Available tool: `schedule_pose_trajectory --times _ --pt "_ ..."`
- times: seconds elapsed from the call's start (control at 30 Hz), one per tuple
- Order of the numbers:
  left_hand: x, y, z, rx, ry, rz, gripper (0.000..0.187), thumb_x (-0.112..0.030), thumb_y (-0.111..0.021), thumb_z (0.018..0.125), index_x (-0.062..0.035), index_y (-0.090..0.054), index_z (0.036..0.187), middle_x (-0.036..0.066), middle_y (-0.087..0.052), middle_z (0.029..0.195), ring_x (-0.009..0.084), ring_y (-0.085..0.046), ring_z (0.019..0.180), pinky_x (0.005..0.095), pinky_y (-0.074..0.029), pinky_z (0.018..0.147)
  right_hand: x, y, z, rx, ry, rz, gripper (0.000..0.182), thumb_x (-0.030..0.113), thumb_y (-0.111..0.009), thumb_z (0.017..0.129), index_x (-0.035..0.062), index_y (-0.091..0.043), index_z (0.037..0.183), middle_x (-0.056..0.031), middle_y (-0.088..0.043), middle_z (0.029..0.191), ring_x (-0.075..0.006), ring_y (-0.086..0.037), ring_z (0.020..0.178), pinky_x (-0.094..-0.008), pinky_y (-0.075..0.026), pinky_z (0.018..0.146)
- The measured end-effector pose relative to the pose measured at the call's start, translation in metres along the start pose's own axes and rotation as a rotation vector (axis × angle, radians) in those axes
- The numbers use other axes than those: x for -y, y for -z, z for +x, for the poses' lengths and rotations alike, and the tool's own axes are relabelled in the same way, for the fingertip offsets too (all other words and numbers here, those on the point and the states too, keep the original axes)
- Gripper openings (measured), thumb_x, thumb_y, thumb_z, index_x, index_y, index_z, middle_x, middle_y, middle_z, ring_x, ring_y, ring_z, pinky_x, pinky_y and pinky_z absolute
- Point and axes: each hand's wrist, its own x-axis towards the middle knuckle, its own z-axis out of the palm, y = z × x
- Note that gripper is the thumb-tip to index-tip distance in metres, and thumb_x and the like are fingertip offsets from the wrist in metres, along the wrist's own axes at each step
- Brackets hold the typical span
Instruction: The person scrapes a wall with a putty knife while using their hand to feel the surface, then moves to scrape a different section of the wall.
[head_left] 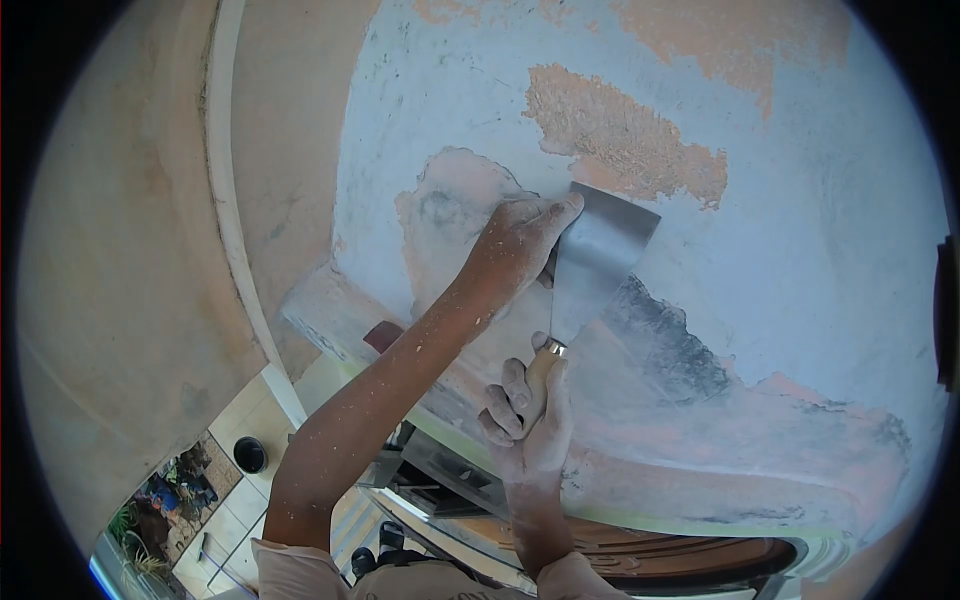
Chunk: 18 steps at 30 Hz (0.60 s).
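A wide metal scraper (610,240) with a light wooden handle lies over the patchy wall (800,230). Its handle is in my right hand (535,410), palm turned up and fingers curled around the wood. My left hand (525,240) is at the upper left edge of the blade, the thumb on its corner and the fingers bent behind it, with a small dark piece partly visible below them. White dust covers both hands. Around the blade are a rough peach patch (620,135) and a dark grey patch (665,345).
A pale strip (225,180) runs down the left wall. Below are a black bucket (250,455) on floor tiles, plants (130,530), a brown carved wooden surface (660,555) and dark sandals (390,535). A dark red piece (382,336) shows behind my left forearm.
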Motion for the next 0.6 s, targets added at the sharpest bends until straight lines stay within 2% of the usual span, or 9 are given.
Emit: schedule_pose_trajectory --times 0.1,0.23,0.33,0.43,0.5,0.53,0.6 --pt "0.006 -0.002 -0.002 -0.007 -0.002 0.021 0.042 -0.036 -0.054 0.091 -0.0018 -0.058 0.067 0.004 -0.054 0.064 0.0103 -0.053 0.050 0.0249 -0.043 0.041 0.001 0.002 0.005 -0.005 0.001 -0.001 0.036 0.041 -0.033 0.100 0.0170 -0.042 0.126 0.0023 -0.041 0.069 -0.0046 -0.033 0.043 -0.0161 -0.027 0.035" --pt "0.000 -0.003 -0.002 -0.018 0.005 -0.002 0.041 -0.036 -0.055 0.091 -0.0025 -0.058 0.066 0.003 -0.053 0.062 0.0102 -0.052 0.050 0.0250 -0.042 0.043 0.001 -0.011 -0.002 -0.061 0.003 -0.009 0.037 0.042 -0.032 0.100 0.0161 -0.044 0.124 0.0023 -0.041 0.069 -0.0046 -0.032 0.042 -0.0164 -0.028 0.034" --pt "0.000 -0.004 -0.004 -0.020 -0.001 0.023 0.041 -0.036 -0.055 0.091 -0.0030 -0.058 0.066 0.002 -0.051 0.059 0.0098 -0.051 0.049 0.0249 -0.042 0.043 0.006 0.004 -0.001 0.047 0.021 -0.002 0.038 0.042 -0.032 0.100 0.0150 -0.043 0.125 0.0018 -0.042 0.070 -0.0048 -0.033 0.042 -0.0161 -0.029 0.033" --pt "0.009 -0.002 0.001 -0.001 -0.027 0.019 0.042 -0.035 -0.054 0.091 -0.0033 -0.057 0.065 0.001 -0.049 0.055 0.0098 -0.049 0.045 0.0251 -0.041 0.041 -0.004 -0.010 0.000 -0.018 0.052 -0.004 0.040 0.041 -0.032 0.100 0.0139 -0.040 0.129 0.0011 -0.042 0.072 -0.0049 -0.034 0.042 -0.0158 -0.030 0.032" --pt "0.003 -0.005 -0.006 -0.012 -0.001 0.024 0.042 -0.035 -0.054 0.092 -0.0036 -0.056 0.064 0.002 -0.048 0.053 0.0101 -0.047 0.043 0.0253 -0.040 0.039 -0.001 -0.001 -0.006 0.038 0.056 -0.019 0.042 0.039 -0.033 0.100 0.0143 -0.036 0.134 0.0009 -0.041 0.076 -0.0051 -0.035 0.049 -0.0165 -0.029 0.037" --pt "0.001 -0.004 -0.003 0.013 0.004 0.014 0.038 -0.036 -0.056 0.090 -0.0039 -0.058 0.070 0.002 -0.050 0.057 0.0102 -0.048 0.047 0.0253 -0.039 0.043 0.000 0.002 -0.006 0.071 0.059 -0.026 0.043 0.038 -0.034 0.100 0.0145 -0.034 0.136 0.0008 -0.041 0.078 -0.0052 -0.035 0.052 -0.0169 -0.029 0.039" --pt "-0.001 0.000 0.003 0.058 0.028 -0.013 0.034 -0.038 -0.060 0.087 -0.0045 -0.060 0.081 0.002 -0.053 0.066 0.0105 -0.049 0.056 0.0253 -0.039 0.050 0.000 -0.009 0.004 0.014 0.088 -0.016 0.043 0.038 -0.031 0.101 0.0137 -0.034 0.136 0.0005 -0.042 0.076 -0.0046 -0.036 0.047 -0.0157 -0.030 0.034"
